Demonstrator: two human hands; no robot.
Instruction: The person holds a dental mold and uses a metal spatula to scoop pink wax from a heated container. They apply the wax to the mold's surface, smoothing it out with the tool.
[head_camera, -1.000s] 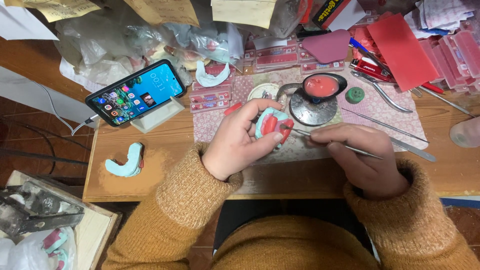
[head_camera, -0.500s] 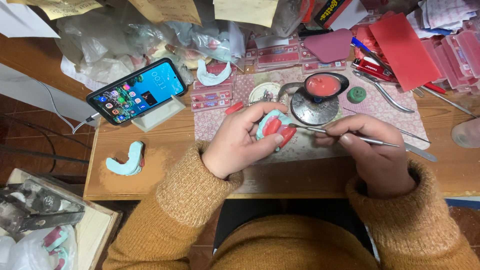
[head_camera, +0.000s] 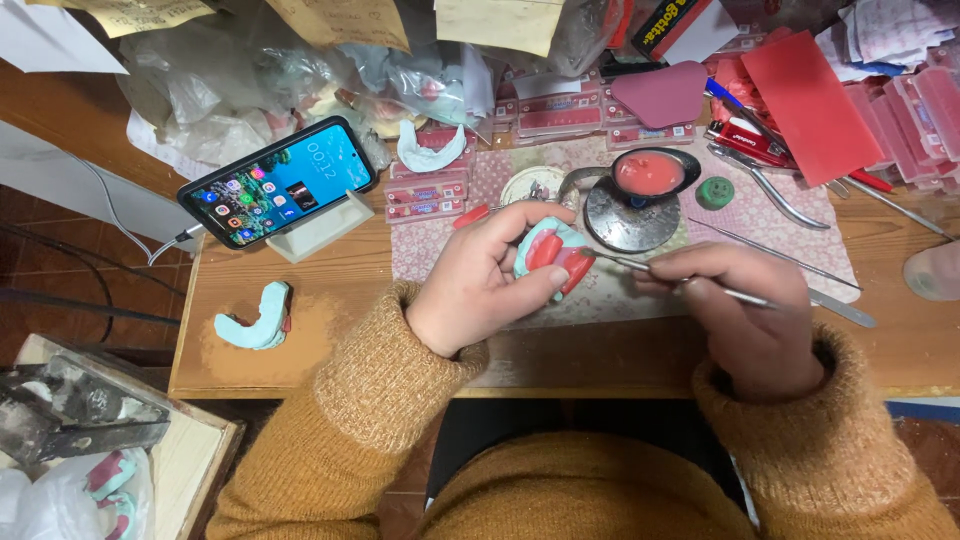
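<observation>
Two mustard-yellow knitted sleeves are seen at the bottom, reaching onto a wooden workbench (head_camera: 330, 330). The left hand (head_camera: 480, 285) is curled around a pale blue dental cast with red wax (head_camera: 552, 255), which is gripped between thumb and fingers just above a patterned cloth mat (head_camera: 770, 230). The right hand (head_camera: 745, 315) is closed in a pen-like grip on a thin metal wax instrument (head_camera: 655, 272), whose tip is laid against the red wax on the cast. Near the bench's left edge, a second pale blue cast (head_camera: 255, 318) is lying alone. Just beyond the hands, a small ladle of red wax (head_camera: 650, 172) is resting over a round metal disc (head_camera: 625, 220), with a small green cap (head_camera: 714, 192) beside it. Farther left, a lit smartphone (head_camera: 278, 182) is propped tilted on a white stand. At the back, pink wax sheets (head_camera: 810, 105) and crumpled plastic bags (head_camera: 230, 90) are heaped; what is inside the bags cannot be clearly made out.
</observation>
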